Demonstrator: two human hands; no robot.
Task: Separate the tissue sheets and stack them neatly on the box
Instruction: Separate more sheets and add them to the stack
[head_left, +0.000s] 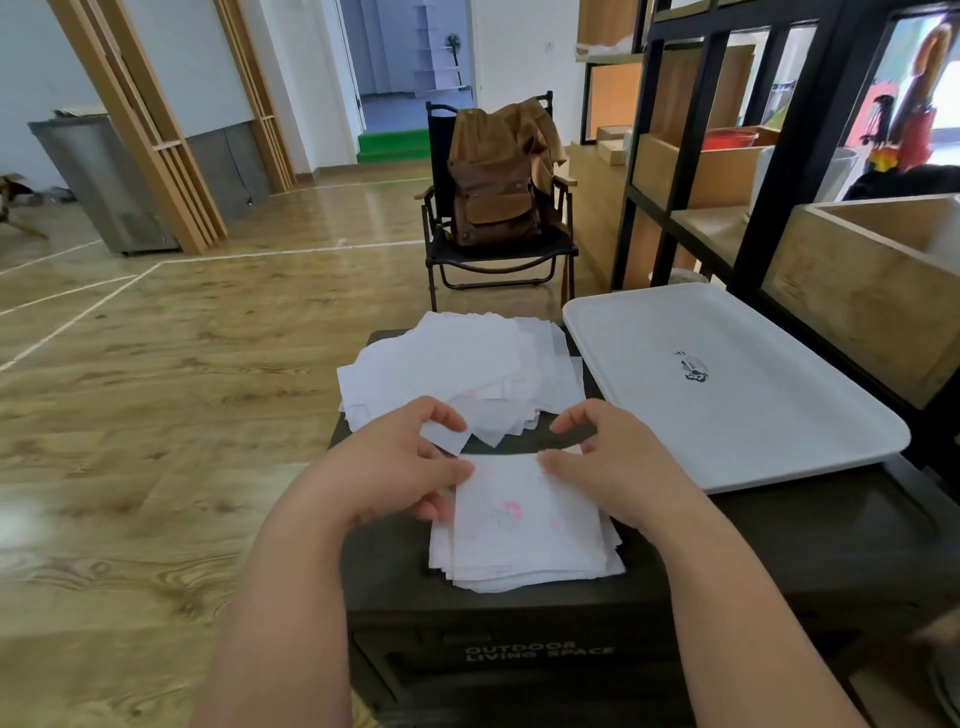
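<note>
While both hands work at the far edge of the near tissue stack (524, 525), I note the left hand (400, 467) pinches the top tissue sheet (511, 499) at its far left corner, thumb on top, fingers curled beneath. My right hand (613, 467) pinches the same sheet's far right corner, index finger arched above. This stack lies squared on the dark box (498, 618), directly under and between the hands. A second, looser tissue pile (462, 369) sits fanned out on the far end of the box, just beyond the fingertips. A white tray (727, 384) rests to the right, overlapping the box. Pink marks on the top sheet are blurred; I cannot read them. Lettering on the box front is soft, roughly "OUTDOOR LIVING SPACE". Fingers under the sheet are hidden.
</note>
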